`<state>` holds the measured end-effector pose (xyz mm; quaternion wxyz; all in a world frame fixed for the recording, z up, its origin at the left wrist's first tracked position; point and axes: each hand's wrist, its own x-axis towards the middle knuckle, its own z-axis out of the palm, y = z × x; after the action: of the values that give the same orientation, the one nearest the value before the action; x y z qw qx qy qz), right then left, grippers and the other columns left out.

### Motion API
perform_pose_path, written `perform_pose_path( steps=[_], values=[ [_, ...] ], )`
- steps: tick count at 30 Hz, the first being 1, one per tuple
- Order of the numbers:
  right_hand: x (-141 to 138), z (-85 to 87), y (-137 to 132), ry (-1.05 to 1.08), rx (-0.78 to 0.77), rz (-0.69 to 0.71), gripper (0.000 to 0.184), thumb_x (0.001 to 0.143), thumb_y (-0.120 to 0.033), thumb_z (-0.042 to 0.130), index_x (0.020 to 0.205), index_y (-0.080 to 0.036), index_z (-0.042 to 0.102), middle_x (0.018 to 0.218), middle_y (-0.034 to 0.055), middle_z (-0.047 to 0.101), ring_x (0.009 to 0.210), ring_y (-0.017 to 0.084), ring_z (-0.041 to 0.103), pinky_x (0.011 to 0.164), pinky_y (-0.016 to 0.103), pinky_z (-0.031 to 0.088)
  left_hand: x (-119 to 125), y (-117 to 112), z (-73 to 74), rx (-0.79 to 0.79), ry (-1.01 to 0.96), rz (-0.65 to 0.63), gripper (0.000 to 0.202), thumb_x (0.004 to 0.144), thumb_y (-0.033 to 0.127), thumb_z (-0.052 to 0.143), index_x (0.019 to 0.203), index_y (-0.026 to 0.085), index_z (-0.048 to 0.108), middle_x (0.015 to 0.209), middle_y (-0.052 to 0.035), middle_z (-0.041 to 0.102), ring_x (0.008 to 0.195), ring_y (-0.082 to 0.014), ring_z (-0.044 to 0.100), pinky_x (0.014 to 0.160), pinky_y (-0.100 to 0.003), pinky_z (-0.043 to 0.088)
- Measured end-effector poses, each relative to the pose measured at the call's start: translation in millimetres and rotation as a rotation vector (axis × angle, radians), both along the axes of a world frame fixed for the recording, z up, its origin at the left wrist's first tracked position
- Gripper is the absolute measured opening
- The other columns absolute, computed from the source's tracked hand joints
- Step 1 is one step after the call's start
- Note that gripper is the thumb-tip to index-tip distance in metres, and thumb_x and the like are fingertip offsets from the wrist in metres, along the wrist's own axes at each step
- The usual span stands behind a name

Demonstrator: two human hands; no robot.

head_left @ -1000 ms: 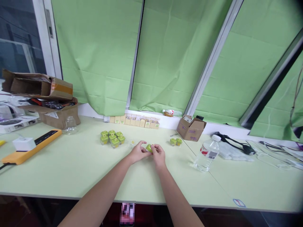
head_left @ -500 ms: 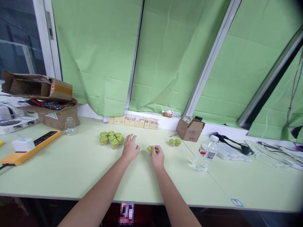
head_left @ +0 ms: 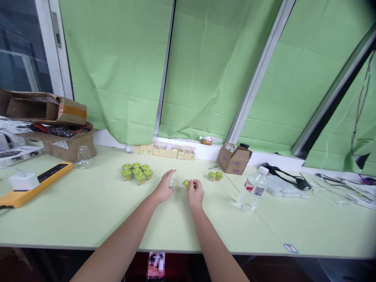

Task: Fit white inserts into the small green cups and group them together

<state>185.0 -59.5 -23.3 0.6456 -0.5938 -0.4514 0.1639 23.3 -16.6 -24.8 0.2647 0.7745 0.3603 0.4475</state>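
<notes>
My right hand (head_left: 195,192) pinches a small green lid (head_left: 185,184) between thumb and fingertips, just above the table. To its left, a small clear cup (head_left: 174,184) stands beside my left hand (head_left: 164,188). The left fingers are stretched forward with the thumb apart, next to the cup's left side; whether they touch it is hard to see. Farther left sits a cluster of several clear cups with green lids (head_left: 140,177). Two more green-lidded cups (head_left: 215,176) stand to the right, beyond my right hand.
A row of small cardboard boxes (head_left: 164,150) lines the table's back edge. On the right are an open carton (head_left: 234,158) and a water bottle (head_left: 253,190). A yellow power strip (head_left: 38,186), a clear jar (head_left: 84,157) and larger cardboard boxes (head_left: 69,147) occupy the left.
My left hand has shifted slightly right and lower, and a clear cup now shows beside it. My right hand still holds the green lid in nearly the same spot.
</notes>
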Motion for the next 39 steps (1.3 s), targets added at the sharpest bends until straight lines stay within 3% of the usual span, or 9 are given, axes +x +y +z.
perform_pose_path(
  steps=[5, 9, 12, 16, 19, 25, 29, 34, 39],
  values=[
    [0, 1.3, 0, 0.001, -0.005, -0.021, 0.028, 0.086, -0.047, 0.049, 0.083, -0.021, 0.056, 0.085, 0.0057, 0.066, 0.079, 0.020, 0.061, 0.075, 0.031, 0.045, 3, -6, 1.8, -0.072, 0.096, 0.116, 0.084, 0.068, 0.011, 0.061, 0.147, 0.018, 0.035, 0.148, -0.0144, 0.037, 0.140, -0.0318, 0.033, 0.117, -0.048, 0.030],
    [-2, 3.1, -2, 0.004, 0.044, -0.018, 0.028, 0.086, -0.047, 0.049, 0.082, -0.020, 0.056, 0.081, 0.0050, 0.065, 0.078, 0.020, 0.060, 0.074, 0.030, 0.045, 12, -10, -2.6, -0.089, 0.044, 0.127, 0.082, 0.071, 0.027, 0.068, 0.146, 0.018, 0.034, 0.143, -0.0163, 0.039, 0.125, -0.0299, 0.050, 0.106, -0.045, 0.042],
    [-4, 4.9, -4, 0.006, 0.054, 0.011, 0.029, 0.087, -0.048, 0.048, 0.086, -0.020, 0.056, 0.082, 0.0047, 0.065, 0.077, 0.019, 0.060, 0.073, 0.029, 0.045, 14, -9, -7.1, -0.159, -0.049, 0.009, 0.083, 0.070, 0.018, 0.066, 0.146, 0.022, 0.033, 0.144, -0.0155, 0.040, 0.110, -0.0225, 0.059, 0.097, -0.038, 0.049],
    [-8, 8.7, -10, -0.063, 0.072, 0.064, 0.030, 0.091, -0.048, 0.045, 0.092, -0.020, 0.057, 0.089, 0.0061, 0.068, 0.080, 0.019, 0.061, 0.074, 0.029, 0.045, 12, -11, -6.1, -0.251, -0.151, -0.257, 0.093, 0.068, 0.010, 0.067, 0.150, 0.029, 0.027, 0.155, -0.0142, 0.030, 0.126, -0.0239, 0.051, 0.095, -0.033, 0.049],
    [-12, 12.4, -16, -0.153, 0.082, 0.109, 0.030, 0.094, -0.046, 0.042, 0.095, -0.020, 0.057, 0.094, 0.0069, 0.069, 0.082, 0.019, 0.062, 0.075, 0.029, 0.045, 9, -13, 0.1, -0.378, -0.154, -0.340, 0.105, 0.064, 0.008, 0.070, 0.153, 0.030, 0.019, 0.155, -0.0170, 0.027, 0.121, -0.0244, 0.054, 0.088, -0.031, 0.051],
    [-17, 16.2, -23, -0.313, 0.105, 0.238, 0.030, 0.096, -0.043, 0.040, 0.097, -0.020, 0.060, 0.096, 0.0070, 0.070, 0.084, 0.019, 0.063, 0.077, 0.029, 0.047, 4, -13, 10.9, -0.560, -0.139, -0.475, 0.118, 0.060, 0.007, 0.071, 0.156, 0.031, 0.005, 0.137, -0.0131, 0.050, 0.100, -0.0195, 0.063, 0.079, -0.030, 0.051],
    [-19, 15.0, -24, -0.406, 0.090, 0.286, 0.029, 0.096, -0.040, 0.041, 0.100, -0.021, 0.063, 0.094, 0.0062, 0.071, 0.082, 0.019, 0.064, 0.077, 0.029, 0.046, 2, -14, 17.0, -0.586, -0.116, -0.480, 0.120, 0.059, 0.008, 0.070, 0.156, 0.033, 0.004, 0.135, -0.0109, 0.053, 0.096, -0.0180, 0.064, 0.081, -0.032, 0.050],
    [-17, 12.9, -22, -0.492, 0.079, 0.375, 0.027, 0.094, -0.036, 0.044, 0.097, -0.022, 0.067, 0.091, 0.0059, 0.071, 0.083, 0.020, 0.064, 0.078, 0.031, 0.048, -2, -17, 23.8, -0.517, -0.056, -0.448, 0.115, 0.059, 0.008, 0.070, 0.156, 0.028, 0.011, 0.136, -0.0106, 0.054, 0.111, -0.0210, 0.060, 0.093, -0.032, 0.046],
    [-15, 10.8, -18, -0.390, 0.017, 0.487, 0.024, 0.092, -0.036, 0.049, 0.094, -0.021, 0.067, 0.093, 0.0047, 0.072, 0.081, 0.019, 0.065, 0.074, 0.030, 0.050, -4, -17, 23.9, -0.513, -0.042, -0.447, 0.107, 0.059, 0.005, 0.064, 0.154, 0.026, 0.019, 0.137, -0.0125, 0.053, 0.108, -0.0219, 0.062, 0.087, -0.031, 0.048]
  ],
)
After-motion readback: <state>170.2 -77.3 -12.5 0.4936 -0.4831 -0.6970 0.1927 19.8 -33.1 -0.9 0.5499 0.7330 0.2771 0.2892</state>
